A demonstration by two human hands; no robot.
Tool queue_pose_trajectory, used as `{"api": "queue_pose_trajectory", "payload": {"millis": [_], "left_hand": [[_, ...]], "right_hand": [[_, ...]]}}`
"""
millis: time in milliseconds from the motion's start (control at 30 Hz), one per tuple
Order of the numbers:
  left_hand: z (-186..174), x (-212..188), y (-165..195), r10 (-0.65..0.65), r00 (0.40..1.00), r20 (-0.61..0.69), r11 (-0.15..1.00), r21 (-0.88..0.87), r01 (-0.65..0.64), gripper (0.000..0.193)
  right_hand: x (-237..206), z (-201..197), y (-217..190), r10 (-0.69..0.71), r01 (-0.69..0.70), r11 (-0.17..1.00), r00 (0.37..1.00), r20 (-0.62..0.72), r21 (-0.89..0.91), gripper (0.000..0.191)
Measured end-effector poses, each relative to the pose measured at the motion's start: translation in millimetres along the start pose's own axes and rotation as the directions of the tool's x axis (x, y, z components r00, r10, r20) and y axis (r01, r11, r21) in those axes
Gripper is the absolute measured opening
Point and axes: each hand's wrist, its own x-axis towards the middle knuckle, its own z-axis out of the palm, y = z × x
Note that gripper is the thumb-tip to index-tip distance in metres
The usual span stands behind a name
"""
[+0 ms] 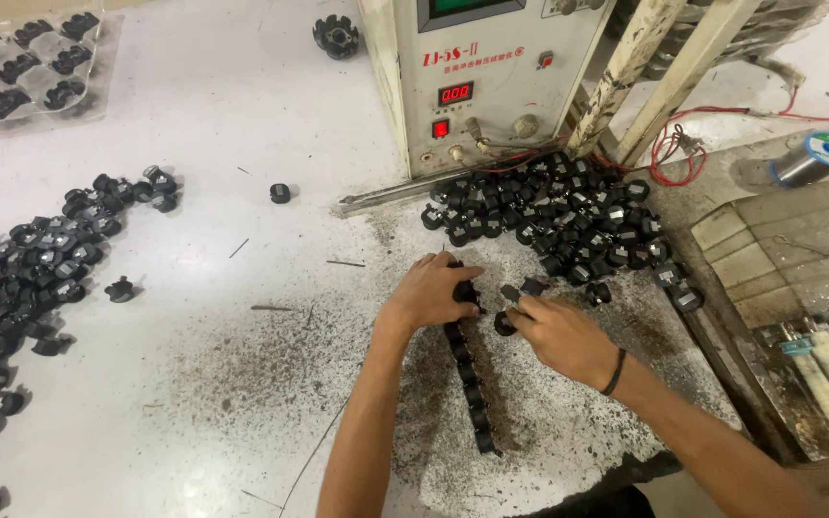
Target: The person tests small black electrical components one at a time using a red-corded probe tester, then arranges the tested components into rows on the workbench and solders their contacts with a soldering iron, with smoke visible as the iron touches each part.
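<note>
My left hand [431, 293] rests on the far end of a row of small black parts [468, 384] lined up on the white table [223, 144], its fingers closed on the top part. My right hand [558, 331] sits just right of the row and pinches one small black part [506, 322] between its fingertips. A black band circles my right wrist. A heap of the same black parts [558, 221] lies just beyond both hands.
A beige test box with a red digit display [477, 82] stands behind the heap, red wires [674, 149] beside it. Another spread of black parts [21, 288] covers the left. A clear tray [26, 62] sits far left; a solder spool [813, 153] and tools lie right.
</note>
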Motion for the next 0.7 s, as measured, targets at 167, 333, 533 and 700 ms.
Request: {"api": "queue_pose_trajectory", "payload": {"millis": [167,333,533,700], "left_hand": [[-1.6,0.4,-0.2,0.0,1.0,0.017,1.0,-0.001,0.0,0.066],[-6.0,0.3,2.3,-0.038,0.998,0.044,0.999,0.004,0.037,0.066],[-10.9,-3.6,10.8,-0.05,0.994,0.095,0.999,0.001,0.05,0.089],[-9.0,-2.7,21.0,-0.083,0.99,0.113,0.987,0.147,0.066,0.11]], "right_hand": [[8.8,23.7,-13.8,0.23,-0.238,0.956,0.971,0.066,0.171,0.019],[19.1,36.8,-27.5,0.052,-0.042,0.999,0.929,-0.366,0.034,0.017],[12.7,17.3,-9.8,0.047,-0.157,0.95,0.927,-0.371,-0.272,0.022],[1.7,16.3,6.2,0.171,-0.196,0.971,0.969,-0.178,-0.136,0.038]]}}
